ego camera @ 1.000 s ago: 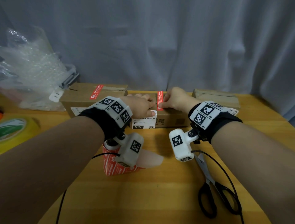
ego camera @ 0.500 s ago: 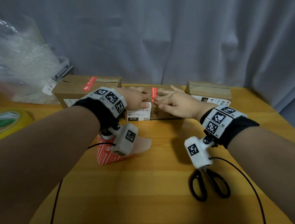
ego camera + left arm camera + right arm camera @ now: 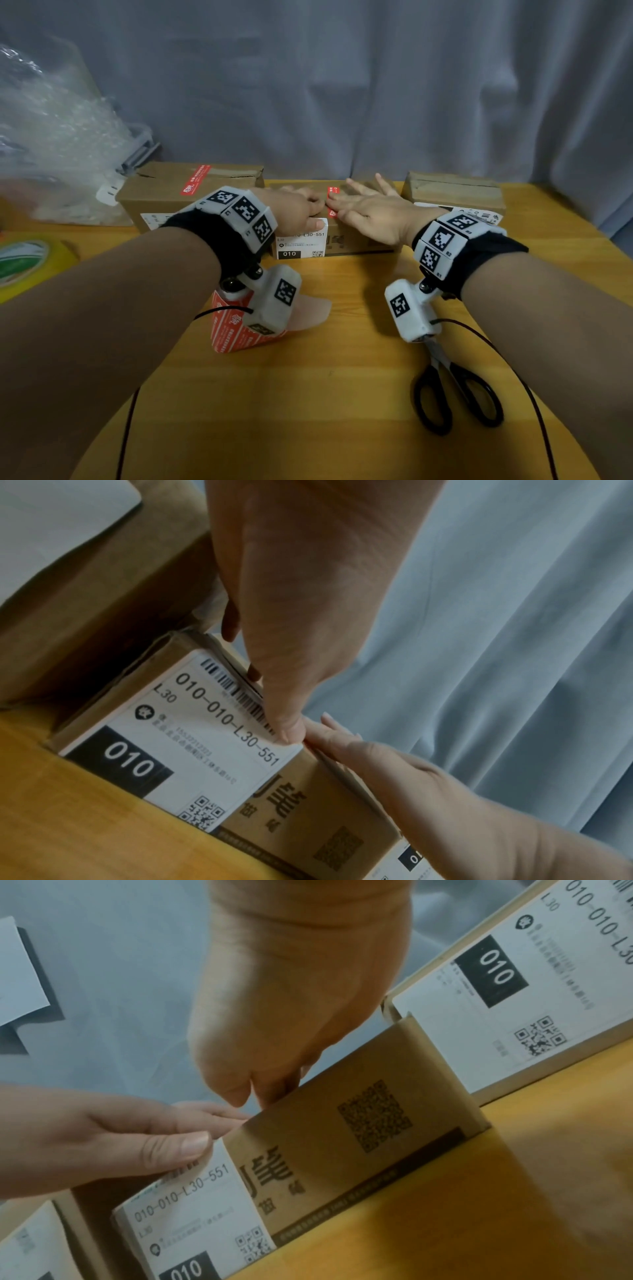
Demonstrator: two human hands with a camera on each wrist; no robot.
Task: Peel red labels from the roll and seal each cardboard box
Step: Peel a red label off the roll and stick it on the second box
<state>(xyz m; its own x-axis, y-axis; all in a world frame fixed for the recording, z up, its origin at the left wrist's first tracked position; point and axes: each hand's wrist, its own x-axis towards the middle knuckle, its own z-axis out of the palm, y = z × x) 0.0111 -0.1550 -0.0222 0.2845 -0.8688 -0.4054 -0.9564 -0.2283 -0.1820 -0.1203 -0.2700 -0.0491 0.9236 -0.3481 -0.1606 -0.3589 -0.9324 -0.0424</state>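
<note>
Two boxes are labelled, right box (image 3: 452,192) not yet; middle box (image 3: 346,243) is clasped by left hand (image 3: 294,209), red label (image 3: 332,190) pressed by flat right hand (image 3: 373,216).

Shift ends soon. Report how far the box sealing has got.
Done: the left box carries a red label on top. In hand: left hand grips the middle box while the flat right hand presses a second red label onto it. Left: the right box shows no red label.

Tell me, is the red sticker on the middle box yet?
On: the red label wraps over the top front edge of the middle box.
</note>
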